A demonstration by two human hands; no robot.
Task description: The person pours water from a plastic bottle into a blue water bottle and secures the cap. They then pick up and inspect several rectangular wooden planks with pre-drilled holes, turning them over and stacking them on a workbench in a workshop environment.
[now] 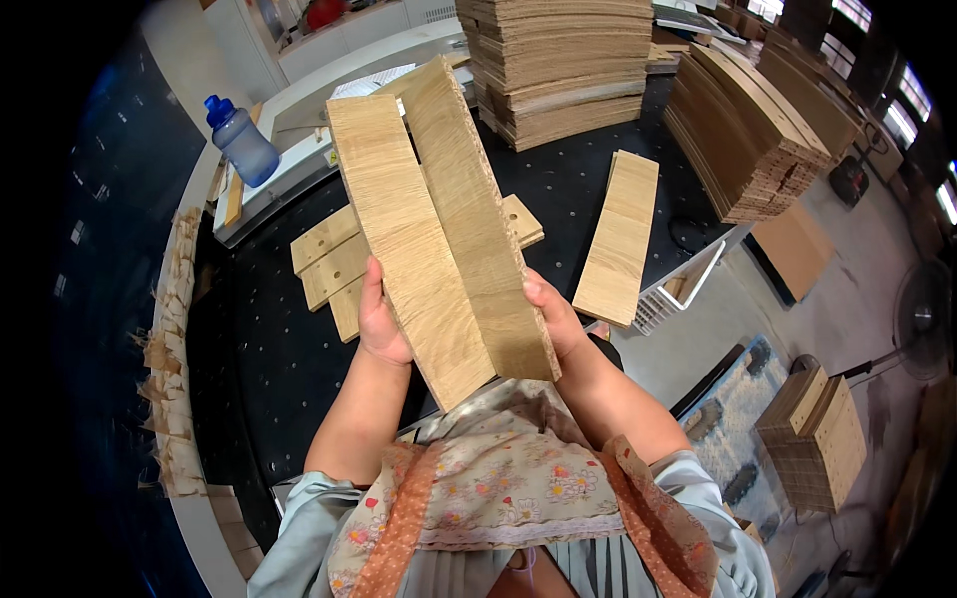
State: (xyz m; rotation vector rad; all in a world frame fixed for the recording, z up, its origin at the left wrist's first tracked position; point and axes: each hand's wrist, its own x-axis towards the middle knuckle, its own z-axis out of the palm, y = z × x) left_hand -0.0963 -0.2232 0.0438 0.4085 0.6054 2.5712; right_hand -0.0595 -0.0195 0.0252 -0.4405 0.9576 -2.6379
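In the head view, the two hands hold a pair of wood boards above the black worktop [563,179], the left hand [382,317] gripping the outer edge of the left board [414,239] and the right hand [558,317] the outer edge of the right board [474,229], with the fingers underneath mostly hidden. Relative to this held pair, drilled planks [334,264] lie below it, showing on both sides, and a loose plank [620,239] lies to its right. Beyond the pair rises a tall board stack [563,70], with a blue bottle [242,145] farther off to its left.
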